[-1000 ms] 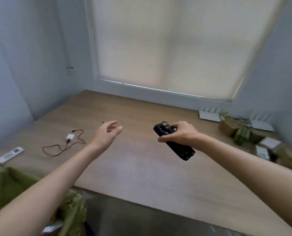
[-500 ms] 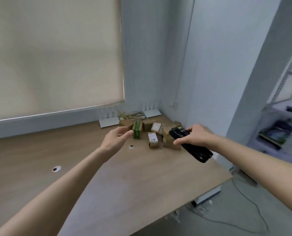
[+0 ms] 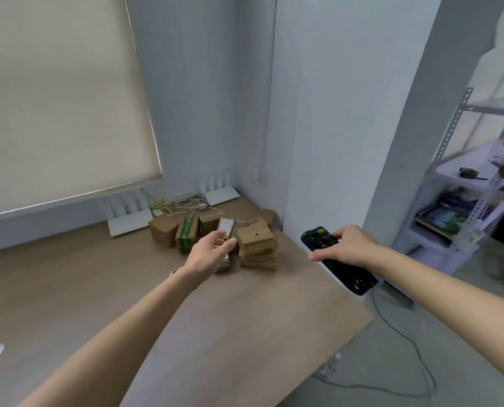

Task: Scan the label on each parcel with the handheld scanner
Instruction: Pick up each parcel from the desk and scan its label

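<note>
Scanner [image 3: 337,259] — gripped in right hand [image 3: 346,247], parcels [image 3: 255,240] beside left hand [image 3: 208,254]

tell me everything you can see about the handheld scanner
The handheld scanner is a long, slim black device that looks like plastic, with a small yellowish patch near its upper end and what seem to be dark keys beside it. The right hand grips it around the middle, fingers curled over the top, so the centre is hidden. It is held in the air, tilted, upper end toward the parcels in the desk corner, lower end toward the person, over the wooden desk's right edge. It touches no parcel.
</note>
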The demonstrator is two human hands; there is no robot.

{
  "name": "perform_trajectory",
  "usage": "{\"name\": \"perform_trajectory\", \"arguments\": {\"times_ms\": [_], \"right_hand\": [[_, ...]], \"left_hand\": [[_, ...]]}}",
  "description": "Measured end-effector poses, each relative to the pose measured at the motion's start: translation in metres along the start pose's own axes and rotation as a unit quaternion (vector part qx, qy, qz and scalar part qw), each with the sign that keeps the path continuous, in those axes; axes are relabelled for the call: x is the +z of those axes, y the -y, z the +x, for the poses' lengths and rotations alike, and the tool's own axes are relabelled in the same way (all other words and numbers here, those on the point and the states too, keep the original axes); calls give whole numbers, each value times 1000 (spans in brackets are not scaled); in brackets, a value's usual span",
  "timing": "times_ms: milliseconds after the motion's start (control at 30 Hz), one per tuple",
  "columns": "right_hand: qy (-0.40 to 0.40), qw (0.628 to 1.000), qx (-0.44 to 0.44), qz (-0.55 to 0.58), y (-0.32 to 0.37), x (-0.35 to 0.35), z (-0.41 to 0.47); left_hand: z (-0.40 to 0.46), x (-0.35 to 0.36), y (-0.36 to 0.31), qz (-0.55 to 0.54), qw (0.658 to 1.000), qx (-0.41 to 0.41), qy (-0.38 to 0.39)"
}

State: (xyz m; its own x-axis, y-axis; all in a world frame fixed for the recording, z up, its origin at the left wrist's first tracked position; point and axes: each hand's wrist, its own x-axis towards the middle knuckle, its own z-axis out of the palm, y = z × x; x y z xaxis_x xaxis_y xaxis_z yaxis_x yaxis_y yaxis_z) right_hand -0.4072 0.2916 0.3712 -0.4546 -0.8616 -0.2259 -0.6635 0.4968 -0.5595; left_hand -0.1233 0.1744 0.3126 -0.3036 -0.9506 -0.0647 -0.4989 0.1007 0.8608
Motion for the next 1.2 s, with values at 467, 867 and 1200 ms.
{"name": "perform_trajectory", "arguments": {"times_ms": [467,867,1200], "right_hand": [[38,999,22,8,37,42,232],[103,994,31,-30,22,91,370],[178,983,46,-6,-4,172,489]], "left_hand": [[219,34,29,24,998,-45,33],[325,79,86,17,989,-143,37],[394,138,147,-5,969,-243,38]]}}
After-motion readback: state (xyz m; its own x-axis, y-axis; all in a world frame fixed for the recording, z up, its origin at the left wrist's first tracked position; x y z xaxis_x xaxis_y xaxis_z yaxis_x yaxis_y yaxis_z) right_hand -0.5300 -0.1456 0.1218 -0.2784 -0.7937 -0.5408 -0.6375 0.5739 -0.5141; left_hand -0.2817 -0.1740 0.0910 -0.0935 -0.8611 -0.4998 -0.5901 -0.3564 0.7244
